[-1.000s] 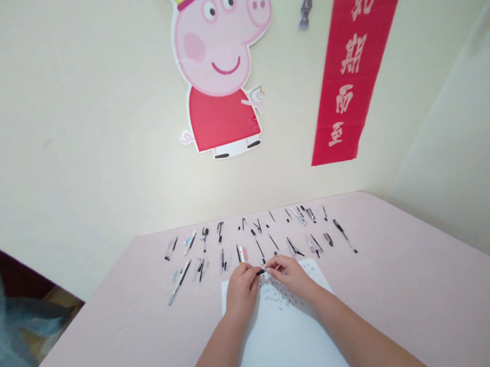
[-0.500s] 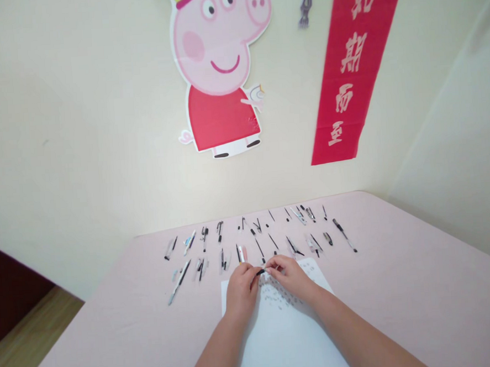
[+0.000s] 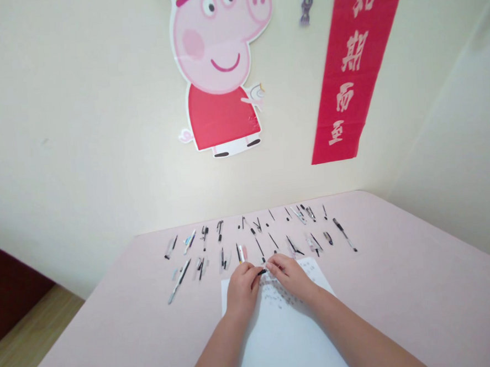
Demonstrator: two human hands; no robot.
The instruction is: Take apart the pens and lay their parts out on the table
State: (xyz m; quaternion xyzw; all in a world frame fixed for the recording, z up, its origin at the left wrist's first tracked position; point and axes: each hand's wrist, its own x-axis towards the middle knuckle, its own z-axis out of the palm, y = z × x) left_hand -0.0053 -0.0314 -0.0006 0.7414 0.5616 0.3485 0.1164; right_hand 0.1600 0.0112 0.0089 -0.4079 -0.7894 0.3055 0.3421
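Over the top of a white sheet of paper with small dark marks, my two hands meet. The fingers of my left hand are closed on a small black pen part, which points to the right. Close against its end, my right hand pinches with thumb and forefinger; a pale or clear bit seems to show there, too small to name. Just beyond the fingers lie a black pen refill and a pinkish pen piece.
Two rows of taken-apart pens lie across the pink table, with a long black-capped pen at the right and a white-and-black pen at the left. Behind stands a wall with a cartoon pig and a red banner.
My right fingers have shifted slightly at the end of the black pen part. Both hands otherwise stay in the same place.
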